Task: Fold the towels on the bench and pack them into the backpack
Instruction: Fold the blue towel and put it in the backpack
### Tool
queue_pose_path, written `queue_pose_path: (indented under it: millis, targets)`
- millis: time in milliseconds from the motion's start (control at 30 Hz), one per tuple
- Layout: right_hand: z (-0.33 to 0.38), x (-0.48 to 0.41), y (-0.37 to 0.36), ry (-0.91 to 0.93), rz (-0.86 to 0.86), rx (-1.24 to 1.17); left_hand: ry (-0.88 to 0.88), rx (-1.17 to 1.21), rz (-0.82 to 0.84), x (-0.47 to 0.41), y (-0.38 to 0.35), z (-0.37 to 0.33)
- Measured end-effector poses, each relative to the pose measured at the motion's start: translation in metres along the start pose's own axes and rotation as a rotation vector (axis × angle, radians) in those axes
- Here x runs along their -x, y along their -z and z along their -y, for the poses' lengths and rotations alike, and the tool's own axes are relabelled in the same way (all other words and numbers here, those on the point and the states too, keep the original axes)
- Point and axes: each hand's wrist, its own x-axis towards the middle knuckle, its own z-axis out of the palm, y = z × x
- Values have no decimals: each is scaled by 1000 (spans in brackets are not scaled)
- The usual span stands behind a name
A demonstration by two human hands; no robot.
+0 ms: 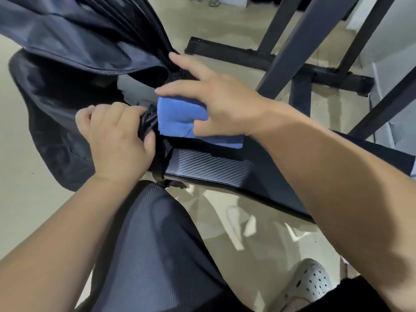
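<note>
My right hand (221, 104) pinches the folded blue towel (180, 118). Beside it, my left hand (117, 136) grips the backpack (67, 86) rim.

One towel (180, 115), one backpack (67, 52), one bench (213, 165)

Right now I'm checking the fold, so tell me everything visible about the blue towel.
The blue towel is soft, fleecy-looking cloth with a stitched hem, folded into a thick pad. The right hand grips it, thumb across its near face, at the mouth of the dark backpack, whose edge the left hand holds.
</note>
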Motion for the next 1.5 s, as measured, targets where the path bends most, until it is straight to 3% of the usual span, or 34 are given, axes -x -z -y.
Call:
queue_pose_path:
  millis: [167,433,800,933,1067,1233,1500]
  targets:
    - [8,-35,3,17,113,127,-62,55,-46,-3,0,0]
    - [-17,2,5,-215,-151,-116,-173,93,-21,-17,1,-35]
    - [-64,147,70,-553,-425,24,-377,333,-37,-20,3,-190]
    - [-77,196,91,-674,-522,112,-458,247,62,-14,25,-240]
    - [-87,226,90,-746,-510,116,-476,175,253,3,43,-244]
    - [-82,220,69,-746,-409,166,-566,184,275,53,40,-234]
    - [-77,204,77,-793,-441,201,-607,221,184,68,28,-228]
